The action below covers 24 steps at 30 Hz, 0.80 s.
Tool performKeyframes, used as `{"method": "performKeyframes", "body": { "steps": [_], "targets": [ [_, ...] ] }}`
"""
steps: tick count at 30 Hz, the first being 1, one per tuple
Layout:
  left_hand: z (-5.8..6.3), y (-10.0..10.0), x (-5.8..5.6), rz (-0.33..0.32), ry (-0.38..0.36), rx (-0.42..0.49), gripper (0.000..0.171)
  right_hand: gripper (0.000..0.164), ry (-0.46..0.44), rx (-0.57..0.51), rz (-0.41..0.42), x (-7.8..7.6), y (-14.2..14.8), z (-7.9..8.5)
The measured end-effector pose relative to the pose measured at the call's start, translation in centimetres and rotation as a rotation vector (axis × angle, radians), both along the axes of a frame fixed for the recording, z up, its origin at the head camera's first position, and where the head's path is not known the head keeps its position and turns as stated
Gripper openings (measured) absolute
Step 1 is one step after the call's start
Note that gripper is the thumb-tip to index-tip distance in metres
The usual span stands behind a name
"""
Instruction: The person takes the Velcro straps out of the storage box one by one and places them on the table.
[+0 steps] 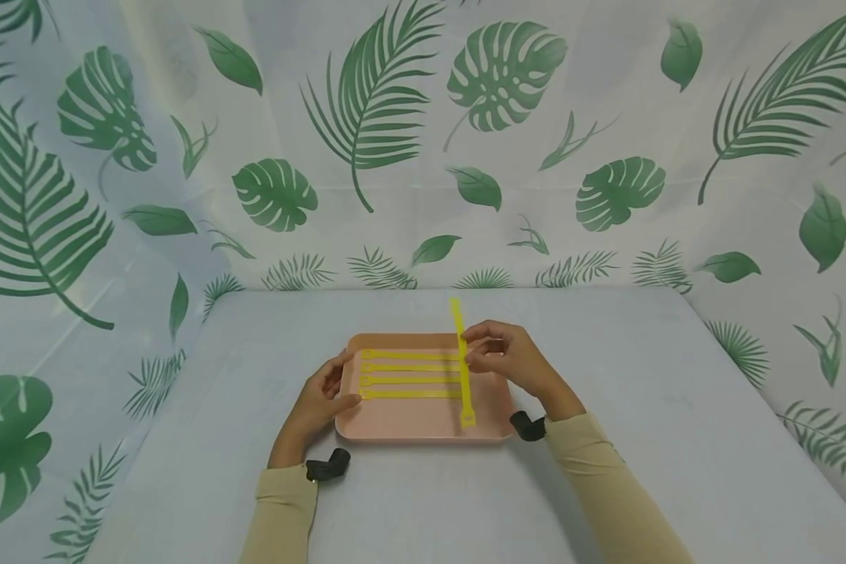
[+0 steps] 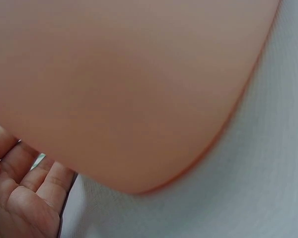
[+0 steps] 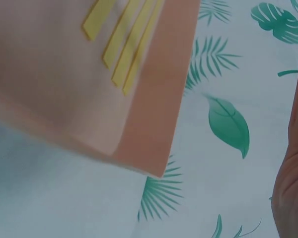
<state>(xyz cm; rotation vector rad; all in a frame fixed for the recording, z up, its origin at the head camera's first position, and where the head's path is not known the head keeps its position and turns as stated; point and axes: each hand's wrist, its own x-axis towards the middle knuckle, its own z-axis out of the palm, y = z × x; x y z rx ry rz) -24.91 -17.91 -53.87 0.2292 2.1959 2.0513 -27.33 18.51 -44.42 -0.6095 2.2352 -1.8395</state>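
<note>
A pink tray (image 1: 423,427) sits on the table, with several yellow cable straps (image 1: 412,381) laid side by side across it, their slotted heads to the left. My left hand (image 1: 317,403) grips the tray's left edge, the thumb near the rim. In the left wrist view, that hand (image 2: 30,193) is partly hidden by the tray (image 2: 139,124). Between thumb and fingers, my right hand (image 1: 511,359) pinches another yellow strap (image 1: 464,384), held lengthwise over the tray's right part with its slotted head toward me. The right wrist view shows the lying straps' tail ends (image 3: 120,64); the held strap is not in it.
The table (image 1: 423,501) has a pale cloth cover. A white curtain with green leaf prints (image 1: 402,196) hangs behind and along both sides. A black wrist-worn piece (image 1: 329,465) sits at the left wrist, another (image 1: 528,426) at the right.
</note>
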Motion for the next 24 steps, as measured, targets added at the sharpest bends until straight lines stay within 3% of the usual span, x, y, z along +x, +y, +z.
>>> {"method": "performKeyframes", "body": {
  "steps": [24],
  "targets": [
    [0.1,0.1,0.1,-0.001,-0.002,0.001,0.085,0.041,-0.011,-0.034,-0.159,-0.4,4.6,-1.3]
  ]
}}
